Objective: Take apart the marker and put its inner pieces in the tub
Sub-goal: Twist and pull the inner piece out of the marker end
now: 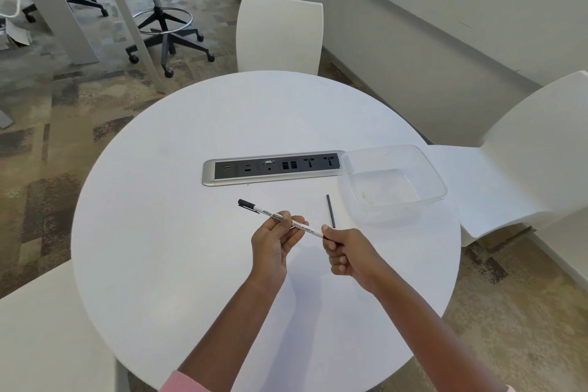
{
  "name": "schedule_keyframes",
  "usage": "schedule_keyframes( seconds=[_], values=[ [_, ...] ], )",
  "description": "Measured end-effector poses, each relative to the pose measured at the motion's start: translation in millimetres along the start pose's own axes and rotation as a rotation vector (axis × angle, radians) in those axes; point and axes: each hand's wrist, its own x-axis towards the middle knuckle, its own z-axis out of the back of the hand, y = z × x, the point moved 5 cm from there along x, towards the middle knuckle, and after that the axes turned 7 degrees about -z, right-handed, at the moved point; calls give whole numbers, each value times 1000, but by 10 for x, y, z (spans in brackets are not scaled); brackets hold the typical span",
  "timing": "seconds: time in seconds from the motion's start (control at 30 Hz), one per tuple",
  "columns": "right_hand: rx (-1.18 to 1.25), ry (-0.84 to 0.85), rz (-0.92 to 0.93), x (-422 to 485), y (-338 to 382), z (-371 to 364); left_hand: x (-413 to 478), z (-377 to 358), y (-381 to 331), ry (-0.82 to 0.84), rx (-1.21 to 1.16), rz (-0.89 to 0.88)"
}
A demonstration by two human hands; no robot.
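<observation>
Above the round white table [178,264], the left hand [275,243] closes its fingers around the middle of the white marker [280,217], while the right hand [345,253] pinches the marker's end at four o'clock. The black cap points toward ten o'clock. A thin dark inner rod [331,211] lies on the table just beyond the right hand, at twelve o'clock from it, near the clear plastic tub [426,200], which sits at two o'clock beside the power strip panel [273,167].
</observation>
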Motion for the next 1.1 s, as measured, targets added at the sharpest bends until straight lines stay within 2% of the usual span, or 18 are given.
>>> schedule_keyframes(
  seconds=[0.1, 0.17, 0.23, 0.33, 0.4, 0.47, 0.53, 0.67, 0.73, 0.8, 0.97, 1.1],
  values=[
    [230, 120, -133, 3, -52, -38, -2, 0, 3, 3, 7, -1],
    [230, 110, -145, -3, -48, -43, -1, -3, 12, 3, 15, 3],
    [21, -29, -27, -10, -8, 3, 4, -10, 11, 3, 16, 2],
    [-489, -317, 316, -91, 121, 49, 19, -16, -1, 6, 9, -2],
    [-705, -422, 562, -134, 156, 30, 22, -23, -3, 8, 4, 1],
    [-855, -494, 733, -147, 142, -3, 20, -28, -1, 11, -2, 0],
    [-991, -599, 851, -147, 133, -24, 18, -30, 0, 7, -6, -1],
    [-1181, -777, 940, -189, 177, -50, 4, -42, 5, 7, -12, 0],
    [-1180, -802, 958, -198, 174, -62, -8, -42, 13, 5, -10, 3],
    [-1163, -745, 928, -179, 170, -75, -17, -28, 23, -1, -12, 8],
    [-1057, -536, 732, -111, 139, -88, -20, 8, 30, 5, 8, 19],
    [-816, -408, 524, -112, 97, -42, -34, 21, 52, 13, 27, 29]
  ],
)
